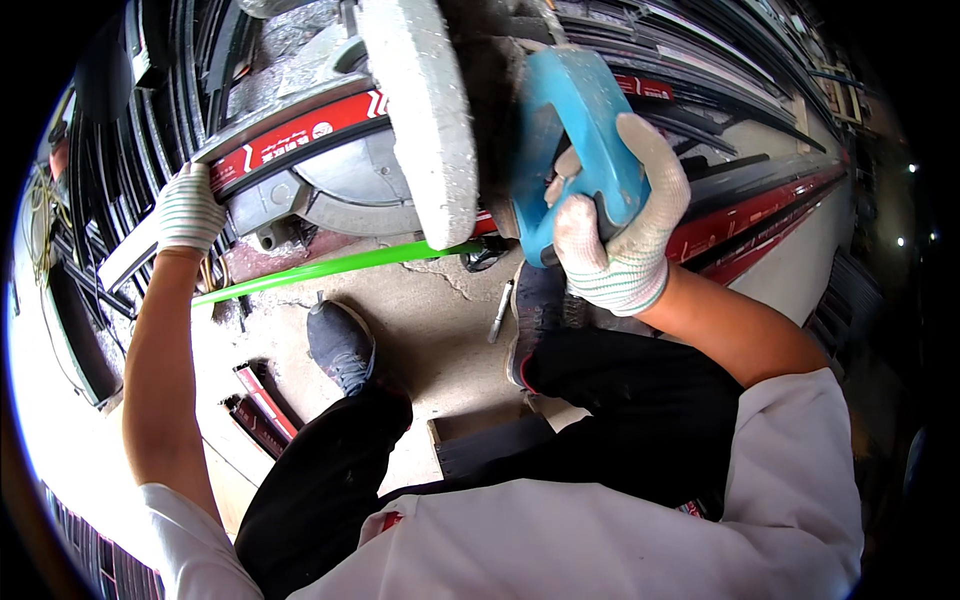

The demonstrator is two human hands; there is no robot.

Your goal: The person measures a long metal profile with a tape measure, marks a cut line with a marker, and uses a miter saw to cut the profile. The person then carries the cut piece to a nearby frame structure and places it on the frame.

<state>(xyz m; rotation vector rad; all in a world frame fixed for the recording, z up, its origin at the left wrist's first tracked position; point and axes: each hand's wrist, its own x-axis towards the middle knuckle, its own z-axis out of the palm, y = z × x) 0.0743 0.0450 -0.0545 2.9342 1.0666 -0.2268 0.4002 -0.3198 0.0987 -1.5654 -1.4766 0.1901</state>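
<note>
Both my hands wear white knit gloves with striped cuffs. My right hand [625, 235] is closed around the blue handle [580, 85] of a miter saw, its thumb side toward me. The saw's pale, speckled blade guard [425, 130] stands left of the handle, and the blade itself is hidden. On the saw's grey metal base [365, 180] lies a long profile with red printed film [300, 135]. At its left end my left hand [190, 208] is closed on the profile, fingers partly hidden from view.
A bright green strip [330, 268] runs along the saw's near side. Many dark profiles [170, 90] are stacked at the far left, with red-filmed ones [750, 215] to the right. A marker-like stick [499, 312] and short red offcuts [265, 400] lie on the floor near my shoes [340, 340].
</note>
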